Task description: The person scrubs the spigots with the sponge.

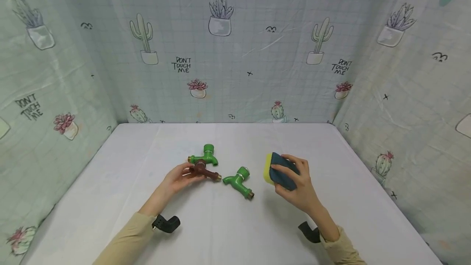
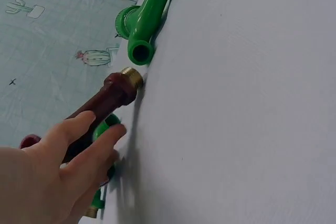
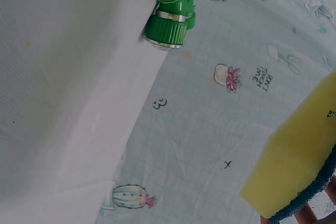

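Observation:
My left hand grips a maroon faucet tap, thumb and fingers around its body; its brass threaded end points to the right. Just behind it on the table is a green tap with a round knob. A second green tap lies to the right, close to the maroon one's threaded end. Over on the right, my right hand holds a sponge above the table, fingers on its dark blue-green scouring side. The sponge's yellow foam faces left, toward the taps.
A white table carries the taps. Pale cloth printed with cacti and lettering hangs around its back and sides. Black straps or mounts sit at both wrists, by beige sleeves.

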`<state>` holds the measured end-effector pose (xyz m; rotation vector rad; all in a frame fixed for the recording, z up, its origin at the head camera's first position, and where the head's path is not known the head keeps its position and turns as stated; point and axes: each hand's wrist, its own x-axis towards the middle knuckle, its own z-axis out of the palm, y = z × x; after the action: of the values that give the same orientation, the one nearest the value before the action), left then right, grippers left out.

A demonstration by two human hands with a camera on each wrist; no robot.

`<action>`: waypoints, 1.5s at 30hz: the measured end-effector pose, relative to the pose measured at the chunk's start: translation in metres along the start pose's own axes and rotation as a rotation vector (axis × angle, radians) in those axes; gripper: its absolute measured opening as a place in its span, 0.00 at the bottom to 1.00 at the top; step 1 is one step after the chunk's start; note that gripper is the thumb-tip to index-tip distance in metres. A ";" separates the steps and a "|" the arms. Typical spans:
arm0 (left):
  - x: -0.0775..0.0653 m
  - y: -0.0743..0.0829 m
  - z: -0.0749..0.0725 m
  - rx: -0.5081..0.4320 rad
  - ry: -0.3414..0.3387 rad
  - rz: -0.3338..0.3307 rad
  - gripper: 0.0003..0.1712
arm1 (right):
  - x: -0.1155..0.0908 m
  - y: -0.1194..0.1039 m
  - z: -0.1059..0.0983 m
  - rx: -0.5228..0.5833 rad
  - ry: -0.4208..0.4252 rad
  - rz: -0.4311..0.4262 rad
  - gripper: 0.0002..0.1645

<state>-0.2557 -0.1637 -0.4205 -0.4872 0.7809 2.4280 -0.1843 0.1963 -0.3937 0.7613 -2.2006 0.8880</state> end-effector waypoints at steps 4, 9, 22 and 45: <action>-0.002 0.003 -0.004 0.180 0.029 -0.056 0.29 | 0.000 0.000 0.002 0.006 0.000 -0.007 0.29; -0.001 0.007 -0.012 0.688 0.109 -0.050 0.29 | 0.000 -0.002 0.005 0.022 0.003 -0.015 0.30; 0.001 0.018 -0.009 1.040 0.259 -0.061 0.26 | -0.002 0.000 0.006 0.020 0.008 -0.020 0.30; -0.018 0.015 -0.009 0.911 0.145 0.036 0.27 | -0.006 0.002 0.001 -0.001 -0.012 0.012 0.30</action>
<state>-0.2487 -0.1863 -0.4128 -0.2711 1.8112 1.7953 -0.1824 0.1982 -0.3995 0.7561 -2.2183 0.8899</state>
